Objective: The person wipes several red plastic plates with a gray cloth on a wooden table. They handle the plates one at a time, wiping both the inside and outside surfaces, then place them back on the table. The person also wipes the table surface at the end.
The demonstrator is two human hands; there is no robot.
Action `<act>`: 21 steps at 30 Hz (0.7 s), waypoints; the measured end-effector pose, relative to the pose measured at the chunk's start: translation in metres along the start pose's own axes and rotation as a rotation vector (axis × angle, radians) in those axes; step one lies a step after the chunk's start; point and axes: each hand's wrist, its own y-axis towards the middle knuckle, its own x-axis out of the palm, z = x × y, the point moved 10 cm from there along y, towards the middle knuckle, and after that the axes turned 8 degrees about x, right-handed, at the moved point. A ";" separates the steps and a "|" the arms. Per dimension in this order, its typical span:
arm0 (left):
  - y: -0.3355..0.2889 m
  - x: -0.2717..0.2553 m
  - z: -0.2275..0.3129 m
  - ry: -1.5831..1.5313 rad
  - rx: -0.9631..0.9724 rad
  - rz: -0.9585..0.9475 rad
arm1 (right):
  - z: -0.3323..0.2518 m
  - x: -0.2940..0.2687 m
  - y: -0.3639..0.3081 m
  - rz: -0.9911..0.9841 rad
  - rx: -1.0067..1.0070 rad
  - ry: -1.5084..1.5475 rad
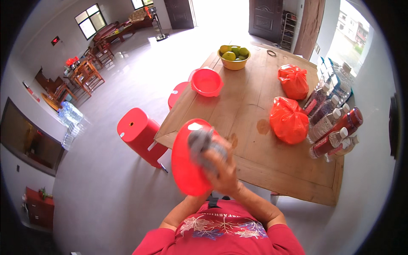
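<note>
A red plastic basin, tilted steeply, is held up in front of me at the table's near left corner. My left forearm runs up behind its lower edge, and that hand's fingers are hidden by it. Bunched in my right hand is a grey cloth, pressed against the basin's face; hand and cloth are smeared by motion. Another red basin sits on the left edge of the wooden table.
Far left on the table stands a yellow bowl of green-yellow fruit. Two tied red plastic bags and several bottles line the right side by the wall. Red stools stand to the table's left.
</note>
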 end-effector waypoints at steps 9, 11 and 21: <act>0.007 -0.025 0.012 -0.121 -0.037 0.030 | -0.043 0.039 0.027 -0.055 -0.315 -0.183; 0.013 -0.035 0.018 -0.140 -0.049 0.030 | -0.014 0.034 0.056 0.012 -0.113 -0.153; 0.080 -0.133 0.058 -0.291 -0.182 0.198 | 0.165 0.127 0.024 0.113 0.819 0.526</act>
